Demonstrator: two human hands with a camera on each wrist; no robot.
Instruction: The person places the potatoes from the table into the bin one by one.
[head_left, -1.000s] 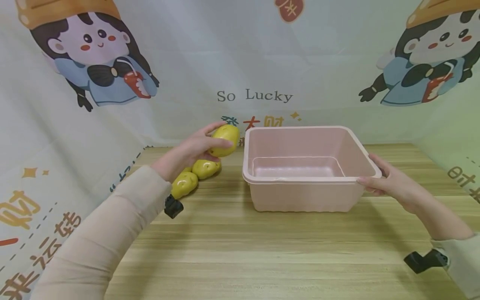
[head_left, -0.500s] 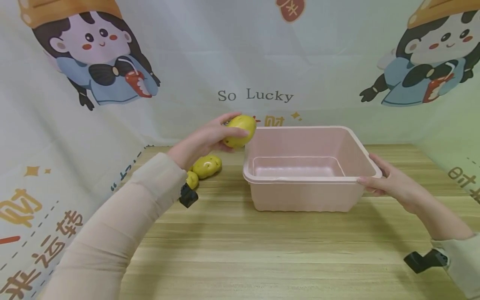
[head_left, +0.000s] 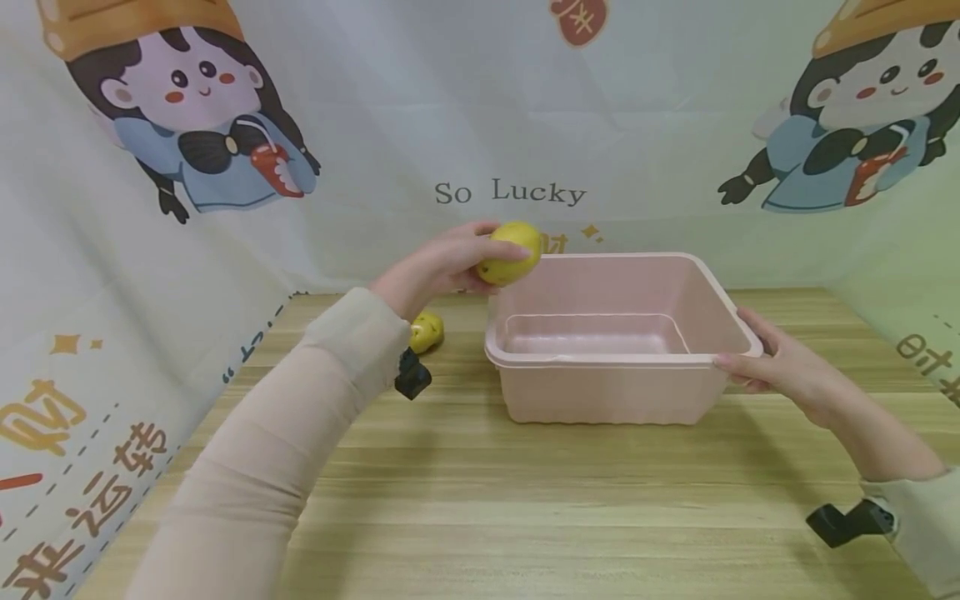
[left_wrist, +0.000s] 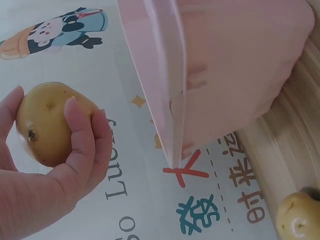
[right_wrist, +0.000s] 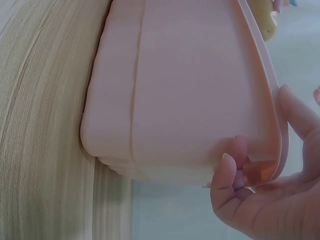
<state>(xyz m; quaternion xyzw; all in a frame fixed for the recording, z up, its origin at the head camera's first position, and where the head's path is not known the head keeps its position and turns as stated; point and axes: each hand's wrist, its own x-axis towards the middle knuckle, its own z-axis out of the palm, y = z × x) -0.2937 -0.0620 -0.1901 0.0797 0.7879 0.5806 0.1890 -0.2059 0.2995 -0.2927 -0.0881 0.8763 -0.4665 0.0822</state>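
My left hand [head_left: 457, 257] grips a yellow potato [head_left: 513, 253], thumb on one side and fingers curled round the other. In the head view the potato overlaps the back left corner of a pink plastic basin [head_left: 607, 392], above its rim. The left wrist view shows the held potato [left_wrist: 47, 122] with small dark eyes, beside the basin's outer wall [left_wrist: 235, 75]. My right hand [head_left: 787, 367] holds the basin's right rim, thumb over the edge and fingers underneath. Another potato [head_left: 426, 332] lies on the table left of the basin, partly behind my left forearm.
The basin's inside floor [head_left: 592, 333] is bare. A printed cloth [head_left: 510, 125] hangs behind and along both sides of the wooden table [head_left: 525, 500]. Black wrist cameras [head_left: 847, 522] sit at both sleeves.
My left hand has carried the potato up and to the right, from over the other potatoes to the basin's back left corner. My right hand and the basin stay put.
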